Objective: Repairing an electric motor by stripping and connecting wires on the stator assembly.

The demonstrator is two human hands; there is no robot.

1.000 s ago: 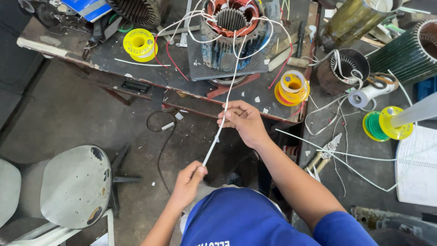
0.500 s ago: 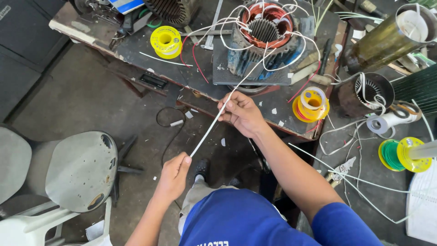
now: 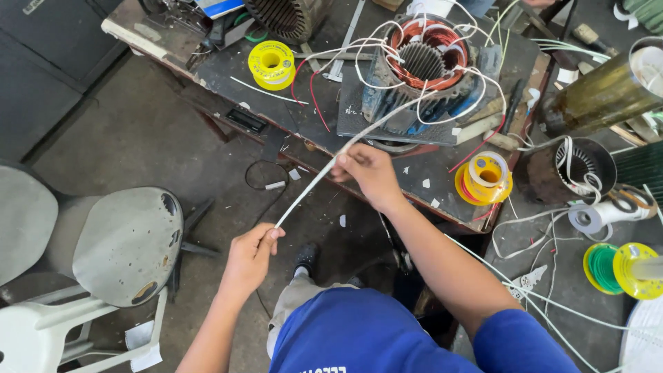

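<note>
Dark, scuffed wood makes up the workbench (image 3: 228,65) that runs across the far side of the scene, above a grey concrete floor (image 3: 138,145). At the left, near, stands a grey metal stool (image 3: 124,242) beside a white plastic chair (image 3: 48,331). On the bench at centre far sits the motor stator (image 3: 425,69), its copper-coloured winding ringed by loose white leads. To its right lies a brass-coloured cylinder (image 3: 601,93), and nearer than that a dark round housing (image 3: 577,169) with white wire in it. Spools are scattered about: a yellow reel (image 3: 271,64) at the far left of the bench, a yellow-and-red reel (image 3: 485,178) at its near right edge, and a green-and-yellow reel (image 3: 618,269) at the far right, with a roll of white tape (image 3: 585,217) just above it. A blue-and-white flat package (image 3: 217,7) shows at the far edge, too cropped to tell more. A long white sleeve (image 3: 311,183) runs taut from the stator down towards the near left. The right hand (image 3: 366,173) pinches it at the bench edge, fingers closed around it. The left hand (image 3: 252,252), nearer and further left, grips its lower end between thumb and curled fingers. The two hands are well apart along it.
</note>
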